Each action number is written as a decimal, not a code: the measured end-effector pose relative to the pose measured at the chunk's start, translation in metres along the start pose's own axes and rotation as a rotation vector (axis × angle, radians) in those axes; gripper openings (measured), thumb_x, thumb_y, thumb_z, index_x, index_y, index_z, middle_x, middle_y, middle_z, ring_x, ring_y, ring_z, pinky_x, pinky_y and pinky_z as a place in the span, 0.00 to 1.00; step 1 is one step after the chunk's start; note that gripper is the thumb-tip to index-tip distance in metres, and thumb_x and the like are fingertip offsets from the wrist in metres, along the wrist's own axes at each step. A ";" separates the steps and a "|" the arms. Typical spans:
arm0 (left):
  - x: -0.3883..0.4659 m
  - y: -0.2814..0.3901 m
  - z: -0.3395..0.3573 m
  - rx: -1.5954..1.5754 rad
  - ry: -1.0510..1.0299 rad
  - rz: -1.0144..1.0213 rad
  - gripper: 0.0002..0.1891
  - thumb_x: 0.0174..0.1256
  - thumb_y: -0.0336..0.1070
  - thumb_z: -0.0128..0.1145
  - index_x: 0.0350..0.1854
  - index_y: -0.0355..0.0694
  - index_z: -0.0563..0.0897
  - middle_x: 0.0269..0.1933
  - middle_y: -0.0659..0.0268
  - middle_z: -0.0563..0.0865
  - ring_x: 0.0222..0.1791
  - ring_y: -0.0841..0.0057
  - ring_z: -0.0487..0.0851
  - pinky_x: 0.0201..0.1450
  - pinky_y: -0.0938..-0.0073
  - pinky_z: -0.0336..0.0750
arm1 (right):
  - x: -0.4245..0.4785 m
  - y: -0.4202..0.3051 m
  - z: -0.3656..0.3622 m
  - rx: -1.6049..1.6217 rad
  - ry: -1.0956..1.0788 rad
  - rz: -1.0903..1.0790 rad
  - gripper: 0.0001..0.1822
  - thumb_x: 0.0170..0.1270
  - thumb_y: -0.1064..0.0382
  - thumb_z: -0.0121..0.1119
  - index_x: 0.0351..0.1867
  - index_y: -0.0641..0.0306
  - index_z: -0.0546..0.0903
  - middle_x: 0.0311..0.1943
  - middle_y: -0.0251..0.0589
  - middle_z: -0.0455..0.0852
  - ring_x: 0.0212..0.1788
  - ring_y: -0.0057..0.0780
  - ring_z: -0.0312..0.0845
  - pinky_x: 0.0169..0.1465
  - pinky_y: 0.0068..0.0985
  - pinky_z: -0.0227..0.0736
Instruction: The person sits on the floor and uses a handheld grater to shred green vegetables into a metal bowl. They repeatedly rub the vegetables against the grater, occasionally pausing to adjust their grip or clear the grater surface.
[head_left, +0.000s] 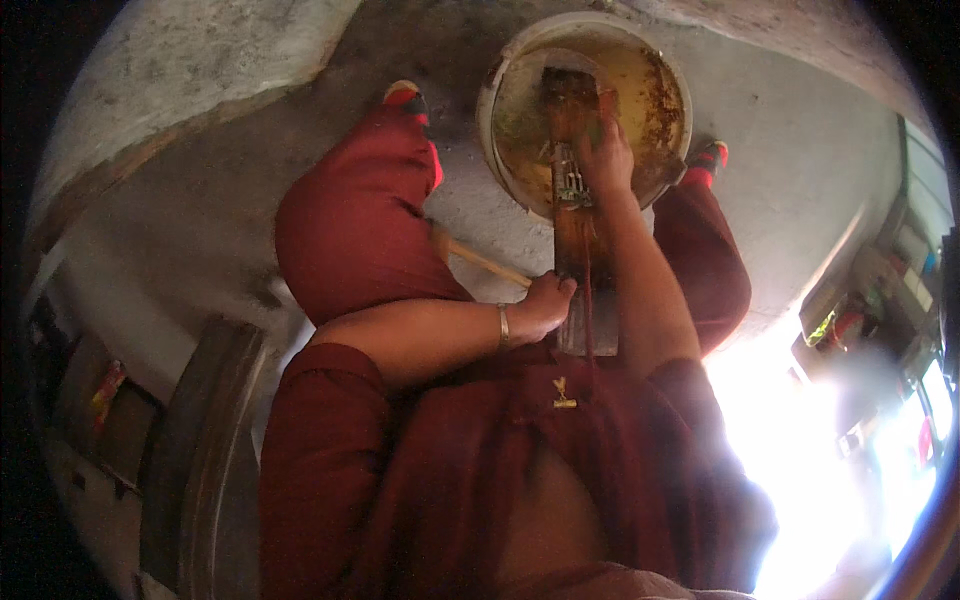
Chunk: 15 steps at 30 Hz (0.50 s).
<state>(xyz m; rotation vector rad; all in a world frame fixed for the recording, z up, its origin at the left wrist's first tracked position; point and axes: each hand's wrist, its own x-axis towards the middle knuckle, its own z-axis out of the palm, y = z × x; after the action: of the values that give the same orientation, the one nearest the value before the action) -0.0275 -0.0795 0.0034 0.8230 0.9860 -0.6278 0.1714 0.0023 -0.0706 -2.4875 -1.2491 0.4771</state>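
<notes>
A long wooden board with a slotted metal insert, resembling a slicer, runs from near my lap out over a round bucket. My left hand is closed at the board's left edge, near its lower end. A thin wooden stick meets this hand; whether it joins the board cannot be told. My right hand lies along the board's right side above the bucket, fingers pointing away from me. Blur hides what is under its fingers. Wet yellowish and brown matter coats the bucket's inside.
My knees in dark red trousers stand on either side of the bucket. Grey concrete floor surrounds it. A dark wooden bench or beam is at the left, and shelves with mixed items at the right, beside strong glare.
</notes>
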 end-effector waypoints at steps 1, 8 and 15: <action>-0.020 0.021 -0.009 0.032 -0.033 0.021 0.21 0.66 0.45 0.44 0.43 0.26 0.72 0.42 0.45 0.78 0.46 0.56 0.75 0.46 0.61 0.68 | 0.013 0.009 0.011 -0.040 -0.011 0.002 0.27 0.56 0.59 0.55 0.57 0.63 0.65 0.47 0.59 0.75 0.46 0.54 0.72 0.46 0.42 0.69; -0.018 0.028 -0.008 0.126 0.030 0.061 0.21 0.65 0.45 0.44 0.39 0.24 0.73 0.38 0.41 0.79 0.43 0.52 0.77 0.45 0.59 0.68 | -0.015 -0.013 -0.033 0.057 -0.148 0.018 0.23 0.55 0.60 0.55 0.53 0.63 0.68 0.43 0.57 0.76 0.44 0.54 0.73 0.45 0.42 0.70; -0.011 0.012 0.003 -0.013 0.124 0.052 0.21 0.65 0.44 0.44 0.38 0.24 0.73 0.37 0.41 0.79 0.41 0.51 0.77 0.43 0.59 0.68 | -0.060 -0.018 -0.043 0.097 0.036 -0.099 0.24 0.55 0.63 0.54 0.54 0.66 0.68 0.45 0.57 0.76 0.45 0.55 0.74 0.46 0.40 0.71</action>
<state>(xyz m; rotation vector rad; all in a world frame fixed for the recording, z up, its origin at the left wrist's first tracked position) -0.0211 -0.0747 0.0178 0.8817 1.0759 -0.5303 0.1437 -0.0416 -0.0153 -2.3311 -1.2966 0.4555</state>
